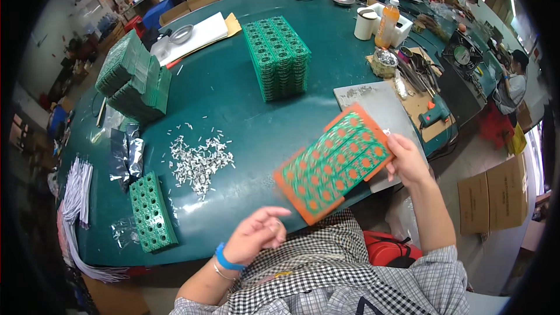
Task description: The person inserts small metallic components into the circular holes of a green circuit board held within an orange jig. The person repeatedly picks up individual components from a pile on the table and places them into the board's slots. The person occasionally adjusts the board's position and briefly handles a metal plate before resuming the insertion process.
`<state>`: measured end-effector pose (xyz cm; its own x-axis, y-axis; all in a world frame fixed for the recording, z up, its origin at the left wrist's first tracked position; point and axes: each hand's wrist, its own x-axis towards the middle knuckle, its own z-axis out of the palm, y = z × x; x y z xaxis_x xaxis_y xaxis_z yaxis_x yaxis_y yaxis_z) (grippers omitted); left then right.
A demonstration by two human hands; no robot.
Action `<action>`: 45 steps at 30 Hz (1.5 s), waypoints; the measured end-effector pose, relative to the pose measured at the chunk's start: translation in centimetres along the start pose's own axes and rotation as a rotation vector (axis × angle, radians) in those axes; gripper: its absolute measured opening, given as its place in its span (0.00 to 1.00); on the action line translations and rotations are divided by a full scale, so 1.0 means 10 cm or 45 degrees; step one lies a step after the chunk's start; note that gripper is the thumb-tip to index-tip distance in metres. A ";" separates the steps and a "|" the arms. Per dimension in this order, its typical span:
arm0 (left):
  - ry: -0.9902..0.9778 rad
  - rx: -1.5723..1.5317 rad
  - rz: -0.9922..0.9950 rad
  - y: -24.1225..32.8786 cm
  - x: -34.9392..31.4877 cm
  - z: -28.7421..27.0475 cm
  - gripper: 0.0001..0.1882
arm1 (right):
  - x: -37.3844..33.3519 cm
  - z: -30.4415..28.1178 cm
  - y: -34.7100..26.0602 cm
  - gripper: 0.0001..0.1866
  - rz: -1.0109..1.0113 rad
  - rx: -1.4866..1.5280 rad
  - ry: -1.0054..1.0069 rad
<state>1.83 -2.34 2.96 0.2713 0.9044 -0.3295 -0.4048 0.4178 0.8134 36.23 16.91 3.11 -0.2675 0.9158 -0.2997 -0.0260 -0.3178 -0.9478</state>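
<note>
My right hand (pixel 406 160) grips the right edge of an orange fixture plate (pixel 287 192), tilted above the table. A green circuit board panel (pixel 337 168) lies on the plate, orange showing through its rows of round holes; both are slightly blurred. My left hand (pixel 256 235) is near the plate's lower left corner, apart from it. Its index finger is stretched out and the other fingers are loosely bent, with nothing visible in them. A scattered pile of small white pieces (pixel 200 163) lies to the left. A stack of green panels (pixel 150 213) sits by the near left edge.
A tall stack of green panels (pixel 277 58) stands at the far middle, more stacks (pixel 133 79) at left. White wires (pixel 76 198) hang over the left edge. A grey metal plate (pixel 373 96), green hot glue gun (pixel 434 111) and orange drink bottle (pixel 387 26) are at right.
</note>
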 end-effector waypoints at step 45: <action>0.109 0.301 0.312 0.20 0.78 0.02 0.06 | 0.14 1.30 -0.03 0.05 0.017 -0.090 -0.811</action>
<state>3.29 5.48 2.08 0.1126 0.9836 -0.1412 -0.2325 0.1643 0.9586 23.34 15.11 4.35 -0.7879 0.5793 -0.2091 0.0395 -0.2913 -0.9558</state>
